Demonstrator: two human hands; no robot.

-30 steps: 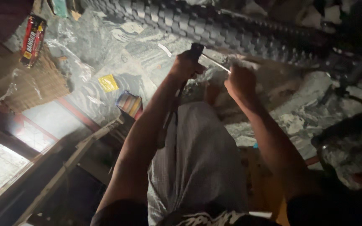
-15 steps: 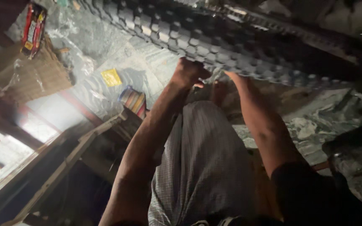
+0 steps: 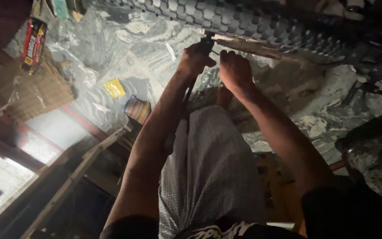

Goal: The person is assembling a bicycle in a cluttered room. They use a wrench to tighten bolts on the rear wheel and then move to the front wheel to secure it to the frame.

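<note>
Rubber tyre (image 3: 253, 22) looks stiff and heavy; I'd take it by the edge. My left hand (image 3: 194, 59) is clenched around a dark tool (image 3: 207, 43), my right hand (image 3: 234, 71) pressed closed beside it.

left arm: bare, stretched forward and up from lower frame | left hand (image 3: 194, 59): fingers curled into a closed grip, knuckles up | right arm: bare forearm, dark sleeve at shoulder, angled inward | right hand (image 3: 234, 70): fingers bent, closed, just beside the left
</note>
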